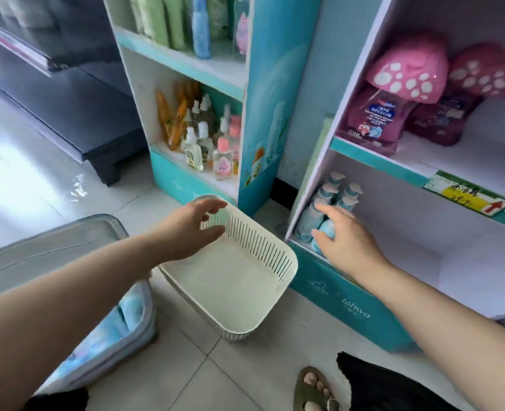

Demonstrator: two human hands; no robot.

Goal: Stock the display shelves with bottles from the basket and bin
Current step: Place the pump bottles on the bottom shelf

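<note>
The bottle, a rounded pale-blue one, sits at the front left corner of the bottom shelf in the right-hand unit. I see the right hand clamped on it, thumb low on its side and fingers curled over the top. Just behind it, a cluster of pump bottles in the same pale blue stands upright against the shelf's left wall. The left hand is apart from all of that: it hangs over the far left corner of the white basket, fingers spread and gently curved, holding nothing; I cannot tell whether it touches the rim. The basket stands on the tiled floor between the two units. Left of it is the grey bin, its lid partly on and blue packs showing inside. On the shelf above the bottle are two pink mushroom-capped bottles, with a yellow price tag on the shelf edge beneath them. The left unit holds small spray bottles on its lower shelf.
</note>
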